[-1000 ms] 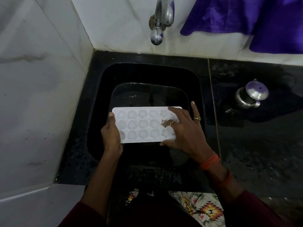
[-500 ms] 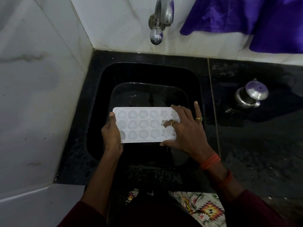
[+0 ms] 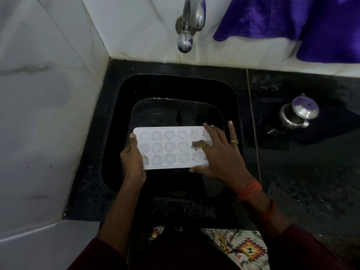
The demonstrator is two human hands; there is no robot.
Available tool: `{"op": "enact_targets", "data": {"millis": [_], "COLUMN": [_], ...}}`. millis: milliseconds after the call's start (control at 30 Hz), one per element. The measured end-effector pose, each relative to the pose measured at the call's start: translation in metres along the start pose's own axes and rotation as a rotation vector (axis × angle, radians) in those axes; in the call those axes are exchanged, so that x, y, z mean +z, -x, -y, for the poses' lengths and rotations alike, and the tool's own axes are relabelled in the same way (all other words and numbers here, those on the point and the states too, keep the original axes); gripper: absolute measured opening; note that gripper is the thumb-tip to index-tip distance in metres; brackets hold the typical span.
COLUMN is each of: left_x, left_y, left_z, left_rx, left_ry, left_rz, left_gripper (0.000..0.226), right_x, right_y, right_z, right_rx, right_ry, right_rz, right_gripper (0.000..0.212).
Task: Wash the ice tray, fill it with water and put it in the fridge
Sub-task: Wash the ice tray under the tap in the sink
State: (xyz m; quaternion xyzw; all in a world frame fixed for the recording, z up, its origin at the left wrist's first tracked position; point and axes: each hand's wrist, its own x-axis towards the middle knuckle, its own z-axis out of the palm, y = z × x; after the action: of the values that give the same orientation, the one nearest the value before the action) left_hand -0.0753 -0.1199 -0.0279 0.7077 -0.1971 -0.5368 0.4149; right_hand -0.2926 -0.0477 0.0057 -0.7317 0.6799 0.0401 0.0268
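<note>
Here ice tray [image 3: 167,148] faces up, long axis L-R.

1. The ice tray [image 3: 169,148] over the sink [image 3: 175,86] is white and faintly translucent; the sink itself is glossy black.
2. The worktop [image 3: 303,184] right of the sink is black with fine pale speckles.
3. The wall tiles [image 3: 48,94] left of the sink are white marble with grey veins.
4. The tap [image 3: 190,22] above the sink is shiny silver.
5. The cloth [image 3: 292,20] behind and right of the sink is deep purple.
6. The lidded pot [image 3: 298,114] right of the sink is silver steel, its lid tinted purple.
7. Over the sink, the right hand [image 3: 220,158] wears a gold ring [image 3: 234,141] with a green stone; orange-red threads [image 3: 249,190] band its wrist.
8. In front of the sink, the sleeves [image 3: 303,250] are maroon, and the fabric [image 3: 239,246] is white with red, yellow and black diamonds.
</note>
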Motion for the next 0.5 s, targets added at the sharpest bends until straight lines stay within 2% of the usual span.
{"op": "enact_targets", "data": {"millis": [233, 500], "left_x": [0.0023, 0.0046], "left_y": [-0.0009, -0.0024], "left_z": [-0.0024, -0.0067], "left_rx": [-0.001, 0.004], "left_ry": [0.035, 0.031], "left_rz": [-0.004, -0.018], "left_gripper": [0.039, 0.039], "right_x": [0.0001, 0.0068], "right_y": [0.0029, 0.0049], "right_z": [0.0001, 0.0016], "right_rx": [-0.028, -0.039], "right_ry": [-0.113, -0.135], "right_rz": [-0.247, -0.265], "right_gripper": [0.063, 0.044]}}
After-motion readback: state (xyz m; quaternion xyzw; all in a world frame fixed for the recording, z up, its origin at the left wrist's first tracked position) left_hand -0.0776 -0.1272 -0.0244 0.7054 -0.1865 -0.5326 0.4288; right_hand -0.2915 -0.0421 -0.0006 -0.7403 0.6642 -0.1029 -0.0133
